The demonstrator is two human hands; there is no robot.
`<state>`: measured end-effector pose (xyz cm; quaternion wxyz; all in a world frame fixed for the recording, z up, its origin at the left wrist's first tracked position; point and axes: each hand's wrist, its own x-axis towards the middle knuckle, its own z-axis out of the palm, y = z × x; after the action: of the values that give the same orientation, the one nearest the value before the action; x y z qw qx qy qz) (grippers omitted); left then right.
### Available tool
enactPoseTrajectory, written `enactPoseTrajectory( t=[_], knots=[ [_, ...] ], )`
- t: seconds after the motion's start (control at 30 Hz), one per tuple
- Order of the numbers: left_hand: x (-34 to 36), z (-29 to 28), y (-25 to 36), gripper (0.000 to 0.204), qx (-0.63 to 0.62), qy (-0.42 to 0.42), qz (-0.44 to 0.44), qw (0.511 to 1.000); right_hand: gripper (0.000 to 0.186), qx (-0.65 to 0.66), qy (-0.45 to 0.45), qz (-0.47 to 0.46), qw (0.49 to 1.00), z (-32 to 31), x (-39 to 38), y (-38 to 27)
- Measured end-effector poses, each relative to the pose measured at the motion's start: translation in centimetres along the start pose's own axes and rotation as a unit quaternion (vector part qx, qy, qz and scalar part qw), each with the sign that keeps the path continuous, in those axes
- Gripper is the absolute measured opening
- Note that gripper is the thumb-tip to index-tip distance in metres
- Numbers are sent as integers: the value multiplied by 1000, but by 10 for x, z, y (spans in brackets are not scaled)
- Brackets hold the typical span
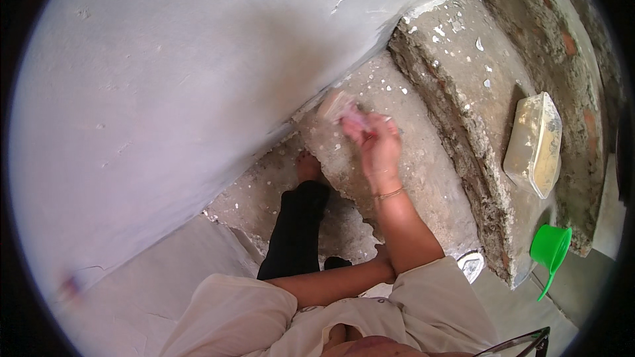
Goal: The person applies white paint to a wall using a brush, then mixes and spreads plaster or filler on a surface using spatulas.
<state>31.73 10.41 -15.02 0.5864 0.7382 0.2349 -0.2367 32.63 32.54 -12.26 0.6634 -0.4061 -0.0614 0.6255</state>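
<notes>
— Pale grey wall fills the left side, running down to rough concrete steps strewn with white flakes. What could go wrong on such ground?

— Footing, first of all. One black-clad leg ends in a bare foot close to the wall, just beside a crumbled edge; loose grit or breaking concrete could make it slide.

— And the cloudy plastic tub on a neighbouring step to the right?

— It stands well apart from the worker, yet an arm swung wide could topple it. Nearer the wall, a reach that runs too far could graze the knuckles on rough masonry.

— How are the arms set?

— Crossed low down: the right forearm stretches forward and slightly left, while the left forearm lies across the body, passing behind it.

— The hands themselves?

— The right hand, blurred, grips a pale block-like tool, perhaps a wide brush, at the foot of the wall; whether it touches the plaster is unclear. Most of the left hand is hidden, so its grip cannot be told.
</notes>
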Motion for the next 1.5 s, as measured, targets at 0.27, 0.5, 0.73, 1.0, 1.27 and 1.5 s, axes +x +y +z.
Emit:
enactPoseTrajectory(
  t=[0.27,0.5,0.73,1.0,1.27,1.5],
  knots=[
    [6,-4,0,63,21,1,11,1000,23,53,56,53,996,-31,42,-7],
    [-8,-15,-3,67,123,22,37,991,40,-288,128,81,946,-29,36,1],
    [-7,-29,4,77,-13,-49,-57,997,40,-633,127,-164,746,-31,66,-1],
    [6,1,2,76,-1,-5,6,1000,25,-590,-7,-257,766,-17,38,81],
    [0,10,-2,74,14,80,58,995,29,-563,3,-226,795,-25,31,47],
    [3,12,6,71,-3,20,17,1000,31,-578,-34,-331,745,-5,17,107]
  ],
)
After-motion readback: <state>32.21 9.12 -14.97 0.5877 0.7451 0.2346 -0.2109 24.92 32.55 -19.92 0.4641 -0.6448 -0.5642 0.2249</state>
